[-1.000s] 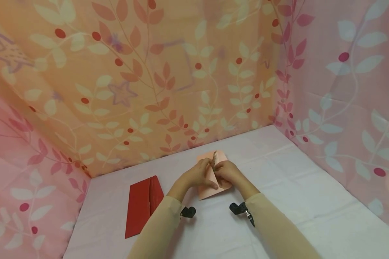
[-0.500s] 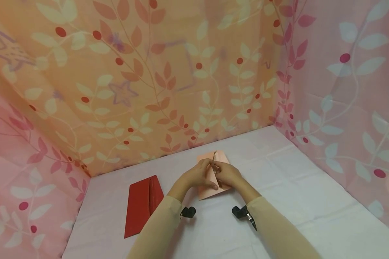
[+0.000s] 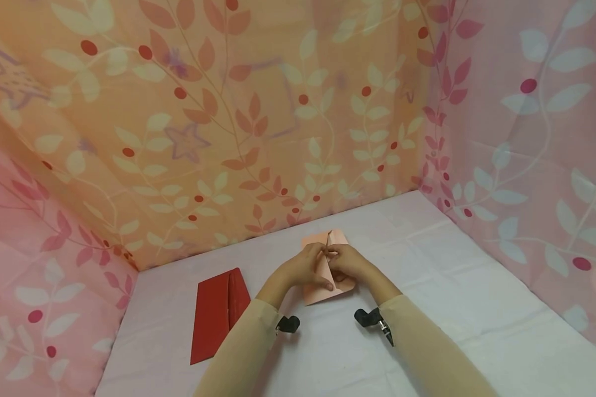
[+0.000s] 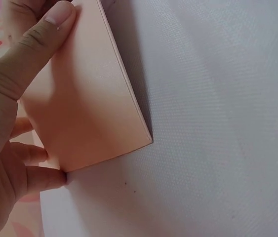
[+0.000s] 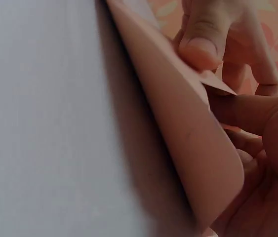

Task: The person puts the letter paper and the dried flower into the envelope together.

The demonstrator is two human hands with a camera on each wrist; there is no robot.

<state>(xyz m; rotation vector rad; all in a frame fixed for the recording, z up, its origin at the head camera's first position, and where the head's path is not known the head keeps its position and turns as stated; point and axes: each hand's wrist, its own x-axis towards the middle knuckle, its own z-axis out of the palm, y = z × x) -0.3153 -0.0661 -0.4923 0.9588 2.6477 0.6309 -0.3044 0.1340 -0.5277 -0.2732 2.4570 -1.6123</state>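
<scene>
A pale pink paper envelope (image 3: 322,296) lies slanted on the white-covered table, its opening running between my hands. My left hand (image 3: 303,268) grips the envelope's left part; in the left wrist view its thumb (image 4: 37,39) presses the smooth face while the other fingers curl behind the edge. From the right, my right hand (image 3: 350,263) holds the envelope at the opening. Its digits (image 5: 242,108) reach in at the raised paper edge in the right wrist view, beside the rounded flap (image 5: 203,153). The envelope's inside is hidden.
To the left, partly behind my left sleeve (image 3: 243,342), a red envelope (image 3: 211,317) lies on the white tablecloth (image 3: 457,309). Leaf-patterned curtains (image 3: 278,138) enclose the table's back and sides. A black camera mount (image 3: 288,324) sticks out at each wrist.
My right hand has shifted slightly at the envelope's opening, and the gap there is now more covered by its fingers. My left hand and the red envelope have stayed in place.
</scene>
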